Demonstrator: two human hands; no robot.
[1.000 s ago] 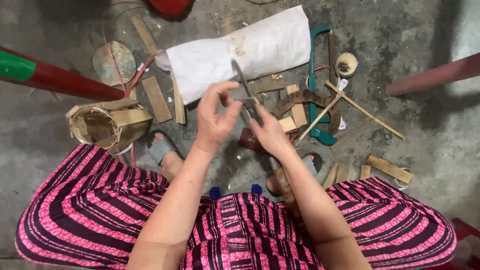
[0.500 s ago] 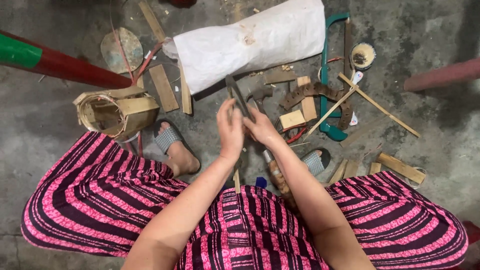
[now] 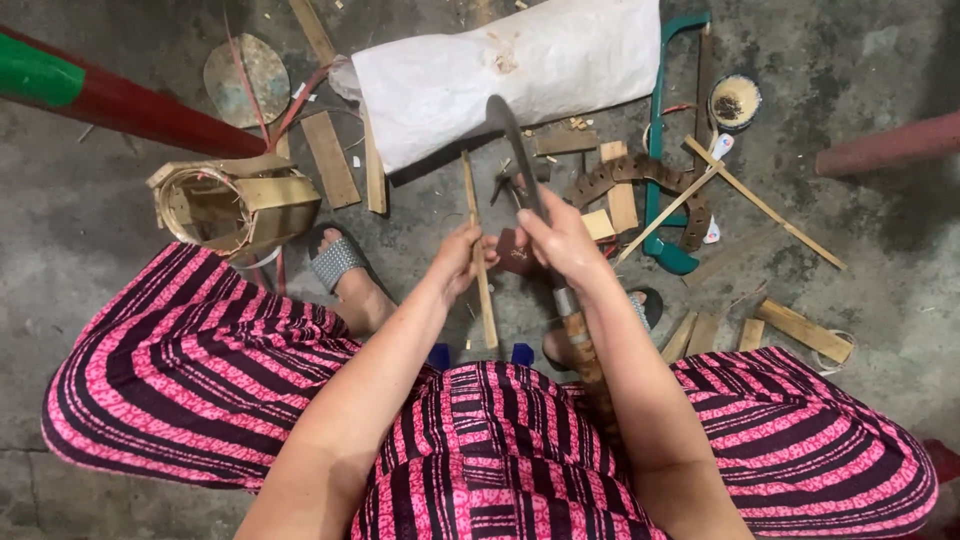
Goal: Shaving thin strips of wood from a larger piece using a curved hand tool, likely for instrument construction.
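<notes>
Bamboo strip (image 3: 478, 250) is pinched upright-ish in the left hand (image 3: 462, 262), fingers closed around its middle, both ends sticking out. Right hand (image 3: 560, 240) is wrapped around the dark knife (image 3: 515, 150) close to where blade meets handle, blade pointing away toward the white sack (image 3: 500, 75). Both sit over the lap, just above the sandalled feet. Strip looks light, thin and stiff but springy, probably splintery on the edges, so a mid-length grip seems right. Knife looks heavy-ish; hold it by the handle. Scattered around: wood offcuts, a green saw (image 3: 660, 150), a half-made basket (image 3: 235, 205).
</notes>
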